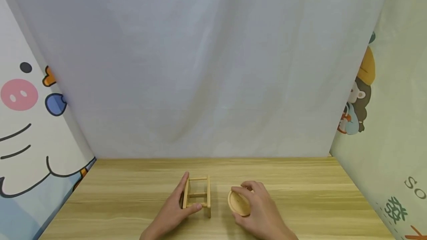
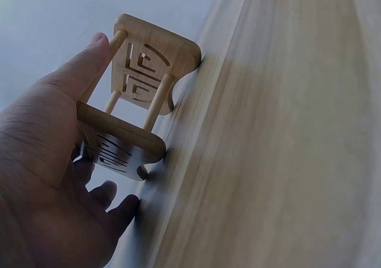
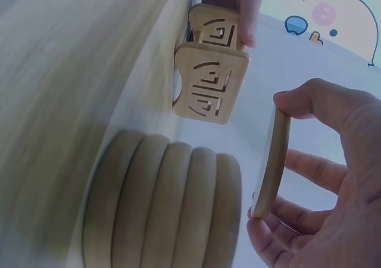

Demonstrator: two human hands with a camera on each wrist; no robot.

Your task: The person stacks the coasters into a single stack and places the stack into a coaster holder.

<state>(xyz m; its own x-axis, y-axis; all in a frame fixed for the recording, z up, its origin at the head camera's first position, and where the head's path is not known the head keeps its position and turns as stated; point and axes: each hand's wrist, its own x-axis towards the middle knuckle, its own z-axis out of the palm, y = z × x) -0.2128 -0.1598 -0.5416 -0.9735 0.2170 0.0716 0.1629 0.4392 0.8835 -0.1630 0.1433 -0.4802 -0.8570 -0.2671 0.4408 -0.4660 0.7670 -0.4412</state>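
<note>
A small wooden coaster rack (image 1: 197,195), two cut-out side panels joined by rods, stands on the table. My left hand (image 1: 172,208) holds it by its left side; the thumb lies over the near end. In the left wrist view the other fingers are partly behind the near panel. To the right, my right hand (image 1: 261,210) pinches a round wooden coaster (image 1: 238,203) at its rim, tilted and apart from the rack. Below it, the right wrist view shows a stack of several thick round coasters (image 3: 164,208); in the head view I cannot make out this stack.
The wood-grain table (image 1: 133,180) ends at a pale cloth backdrop (image 1: 200,84). Printed cloths hang at both sides: a cartoon animal cloth (image 1: 33,140) on the left, a pale green cloth (image 1: 383,140) on the right.
</note>
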